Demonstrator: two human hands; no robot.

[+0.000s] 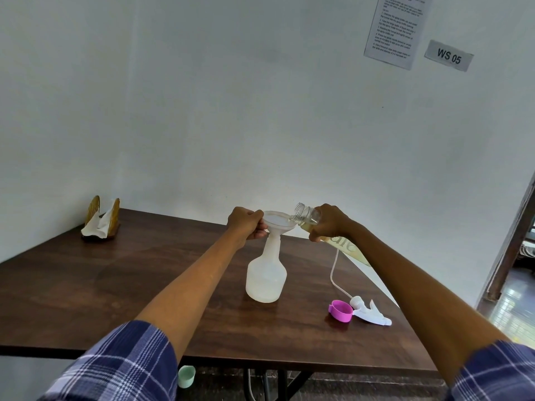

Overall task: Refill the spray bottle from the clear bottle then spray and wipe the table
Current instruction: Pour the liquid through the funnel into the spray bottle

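Head: clear bottle (307, 217) in right hand (330, 222)

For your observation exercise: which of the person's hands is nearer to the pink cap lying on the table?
Right. The right hand, gripping the tilted clear bottle, is above and behind the pink cap. The left hand, holding the funnel, is farther off to the cap's left.

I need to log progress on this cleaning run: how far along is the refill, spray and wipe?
Done: the spray head is off, lying on the table beside a pink cap.

In hand: the left hand steadies the funnel in the spray bottle; the right hand tips the clear bottle over it.

Left: refitting the head, spraying, wiping.
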